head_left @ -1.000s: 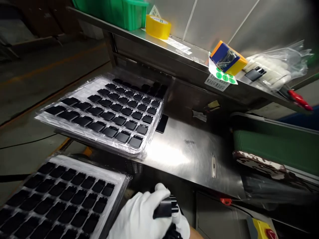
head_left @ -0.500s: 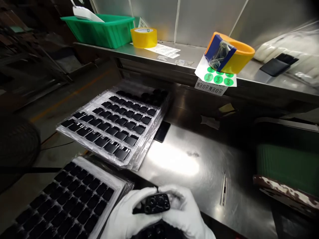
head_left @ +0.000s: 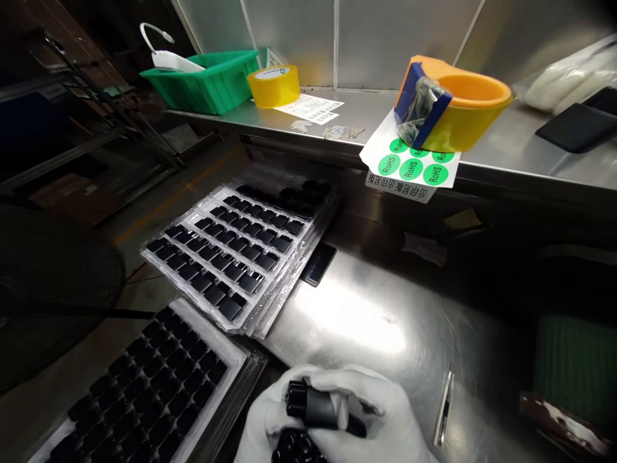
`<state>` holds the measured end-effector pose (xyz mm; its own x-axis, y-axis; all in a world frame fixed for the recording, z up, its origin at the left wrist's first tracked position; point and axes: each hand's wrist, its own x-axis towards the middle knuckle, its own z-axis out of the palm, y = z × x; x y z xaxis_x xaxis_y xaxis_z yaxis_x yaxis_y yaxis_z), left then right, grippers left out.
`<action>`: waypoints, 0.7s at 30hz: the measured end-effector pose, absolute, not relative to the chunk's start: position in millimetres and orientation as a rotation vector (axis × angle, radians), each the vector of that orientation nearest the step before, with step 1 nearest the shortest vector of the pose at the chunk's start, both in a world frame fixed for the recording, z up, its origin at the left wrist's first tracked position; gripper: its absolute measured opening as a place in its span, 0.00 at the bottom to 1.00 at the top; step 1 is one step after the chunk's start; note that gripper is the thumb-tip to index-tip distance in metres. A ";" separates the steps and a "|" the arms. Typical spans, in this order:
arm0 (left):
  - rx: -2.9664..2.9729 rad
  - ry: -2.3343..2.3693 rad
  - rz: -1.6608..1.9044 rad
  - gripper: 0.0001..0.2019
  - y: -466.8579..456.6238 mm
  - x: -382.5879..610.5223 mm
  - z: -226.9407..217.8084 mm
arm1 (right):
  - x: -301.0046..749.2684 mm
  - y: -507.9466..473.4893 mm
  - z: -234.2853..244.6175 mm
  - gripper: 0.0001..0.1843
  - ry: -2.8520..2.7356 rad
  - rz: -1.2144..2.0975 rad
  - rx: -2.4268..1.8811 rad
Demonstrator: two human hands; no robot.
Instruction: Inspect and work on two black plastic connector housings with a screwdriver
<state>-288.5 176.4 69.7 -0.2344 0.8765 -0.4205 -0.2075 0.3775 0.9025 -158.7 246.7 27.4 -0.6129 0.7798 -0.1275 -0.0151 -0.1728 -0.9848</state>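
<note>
Black plastic part (head_left: 318,408) held at near edge of steel table (head_left: 366,315), both gloved hands closed on it: left hand (head_left: 265,421) grips from the left, right hand (head_left: 376,424) wraps over from the right. More black parts (head_left: 294,447) below it, between the palms. Left of the part: tray (head_left: 144,392) of black pieces. Beyond: second tray stack (head_left: 236,251), a phone (head_left: 318,265) beside it. On shelf (head_left: 506,154) behind table: yellow tape roll (head_left: 274,85), green bin (head_left: 207,80)

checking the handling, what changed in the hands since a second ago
The left hand and right hand came together on the black part, which was turned from face-up onto its side. The trays, tape and bin stayed put.
</note>
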 end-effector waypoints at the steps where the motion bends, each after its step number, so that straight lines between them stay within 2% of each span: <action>1: 0.629 1.445 1.151 0.08 178.0 -286.8 71.2 | -156.8 247.0 26.3 0.18 -1.525 1.848 -0.913; 6: 0.617 1.357 1.175 0.09 182.9 -280.5 73.6 | -151.2 248.8 32.5 0.20 -1.459 1.933 -1.007; 10: 0.399 1.190 1.201 0.11 184.1 -279.4 73.3 | -150.0 255.1 46.4 0.14 -1.404 2.096 -0.978; 13: 0.577 1.203 1.230 0.13 181.8 -280.2 71.2 | -148.8 256.1 52.6 0.13 -1.306 2.199 -0.961; 15: 0.732 1.178 1.236 0.15 179.3 -282.1 70.0 | -148.6 253.1 54.6 0.15 -1.262 2.197 -0.971; 19: 0.801 1.002 1.246 0.12 178.1 -288.8 78.7 | -153.8 240.7 63.8 0.18 -1.247 2.091 -0.956; 21: 0.755 0.910 1.244 0.16 180.2 -291.8 90.1 | -159.4 233.9 73.2 0.19 -1.272 1.980 -0.969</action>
